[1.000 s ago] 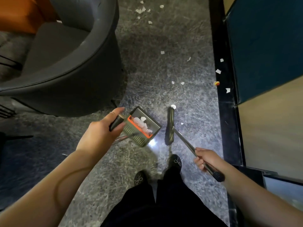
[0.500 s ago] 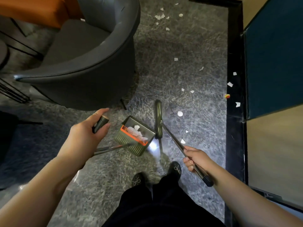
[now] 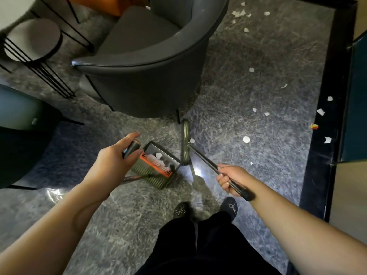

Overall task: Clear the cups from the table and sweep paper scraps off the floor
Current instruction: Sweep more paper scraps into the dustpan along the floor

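Note:
My left hand (image 3: 113, 163) grips the top of the dustpan handle (image 3: 132, 148). The green dustpan (image 3: 156, 165), with an orange comb edge and white scraps inside, rests on the grey floor. My right hand (image 3: 231, 178) grips the broom handle (image 3: 206, 161). The broom head (image 3: 185, 142) stands just right of the dustpan, a white scrap (image 3: 192, 140) touching it. A round white scrap (image 3: 246, 139) lies further right. Several more paper scraps (image 3: 254, 109) are scattered toward the wall and at the top (image 3: 239, 12).
A dark grey tub chair (image 3: 147, 62) stands just beyond the dustpan. A round side table (image 3: 32, 39) with black wire legs is at the upper left. A black floor border (image 3: 321, 120) and blue wall panel run along the right. My feet (image 3: 230, 208) are below.
The view has swung left and back, bringing the chair and side table further into frame. The broom head has moved left toward the dustpan, leaving the round scrap on its right.

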`<action>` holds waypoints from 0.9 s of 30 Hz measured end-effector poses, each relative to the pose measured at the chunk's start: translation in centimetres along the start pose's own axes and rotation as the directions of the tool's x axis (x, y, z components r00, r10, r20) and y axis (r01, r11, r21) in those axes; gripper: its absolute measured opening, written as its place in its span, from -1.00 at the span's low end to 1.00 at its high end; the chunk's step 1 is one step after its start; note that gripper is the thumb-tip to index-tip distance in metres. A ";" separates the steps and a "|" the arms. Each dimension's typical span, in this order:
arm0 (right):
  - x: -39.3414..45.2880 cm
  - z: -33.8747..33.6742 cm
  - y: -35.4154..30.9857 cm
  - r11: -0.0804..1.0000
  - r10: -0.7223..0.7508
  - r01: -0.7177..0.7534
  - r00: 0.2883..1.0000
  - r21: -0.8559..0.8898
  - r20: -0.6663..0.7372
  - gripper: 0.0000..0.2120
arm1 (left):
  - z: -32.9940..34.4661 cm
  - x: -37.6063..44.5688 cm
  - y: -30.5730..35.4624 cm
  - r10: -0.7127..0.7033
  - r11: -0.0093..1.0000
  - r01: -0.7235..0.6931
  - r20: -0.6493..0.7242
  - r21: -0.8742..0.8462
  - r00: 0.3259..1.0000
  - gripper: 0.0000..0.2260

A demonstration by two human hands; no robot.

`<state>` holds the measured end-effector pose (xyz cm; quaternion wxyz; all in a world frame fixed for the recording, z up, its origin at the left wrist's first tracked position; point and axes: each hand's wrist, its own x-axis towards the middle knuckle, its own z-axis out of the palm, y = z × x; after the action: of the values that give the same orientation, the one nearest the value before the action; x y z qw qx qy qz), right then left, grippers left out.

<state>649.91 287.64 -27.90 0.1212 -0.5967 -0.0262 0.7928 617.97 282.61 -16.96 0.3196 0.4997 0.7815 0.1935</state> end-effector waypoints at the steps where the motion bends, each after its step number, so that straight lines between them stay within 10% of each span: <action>1: 0.4 0.4 -0.1 1.000 0.016 -0.016 1.000 0.002 0.014 -0.88 | 0.0 0.1 -0.1 0.007 1.000 -0.007 -0.002 -0.003 1.000 -0.62; 27: -1.4 -8.8 1.0 0.975 -0.044 0.075 0.988 0.211 -0.147 -0.90 | 4.0 1.5 4.3 0.199 0.977 -0.207 0.127 0.052 0.972 -0.60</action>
<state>658.46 285.49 -29.27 0.2105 -0.6337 0.0505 0.7426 623.10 285.78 -17.60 0.3284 0.5979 0.7114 0.1690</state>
